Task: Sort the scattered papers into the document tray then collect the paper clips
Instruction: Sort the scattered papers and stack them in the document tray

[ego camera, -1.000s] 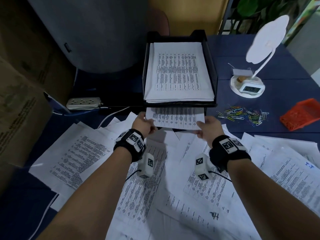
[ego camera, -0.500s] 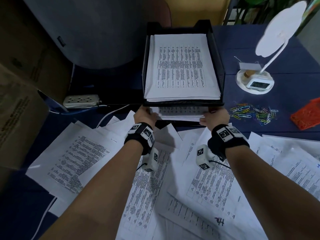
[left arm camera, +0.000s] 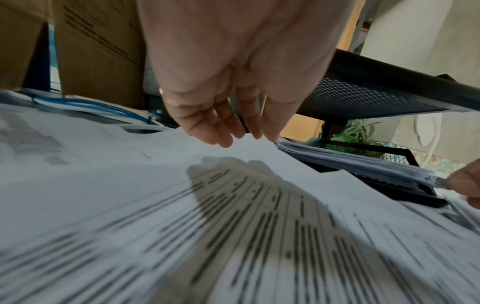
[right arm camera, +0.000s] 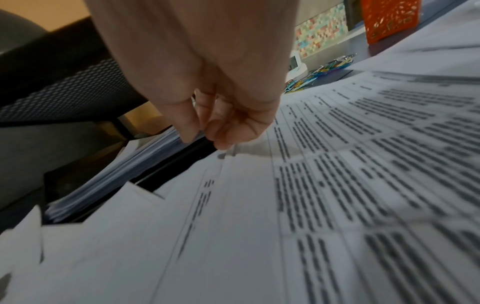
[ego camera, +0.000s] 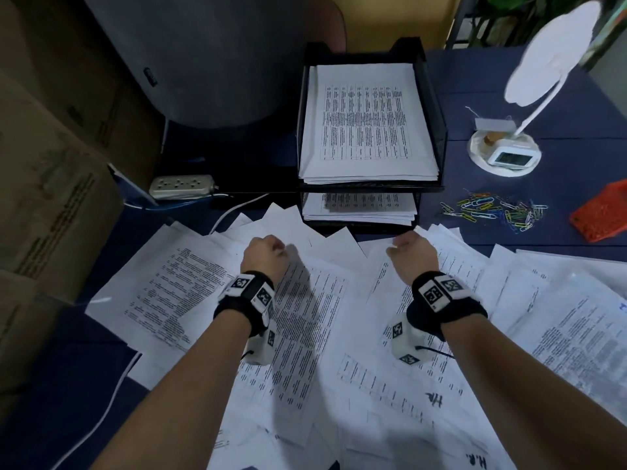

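Now both hands, left hand (ego camera: pixel 264 250) and right hand (ego camera: pixel 411 248), fingers loose and empty, have drawn back from the document tray (ego camera: pixel 430 106), the last sheet lodged in its lower tier, with more scattered papers (ego camera: pixel 305 334) awaiting.

The print on the scattered papers (left arm camera: pixel 233 236) is smeared and cannot be read. The lamp (ego camera: pixel 556 52) top is blurry. The orange basket (ego camera: pixel 602 212) runs off the edge. The paper clips (ego camera: pixel 495 212) are too small to count.

Left hand (left arm camera: pixel 233 82), fingers relaxed, just above scattered papers (left arm camera: pixel 182 226)
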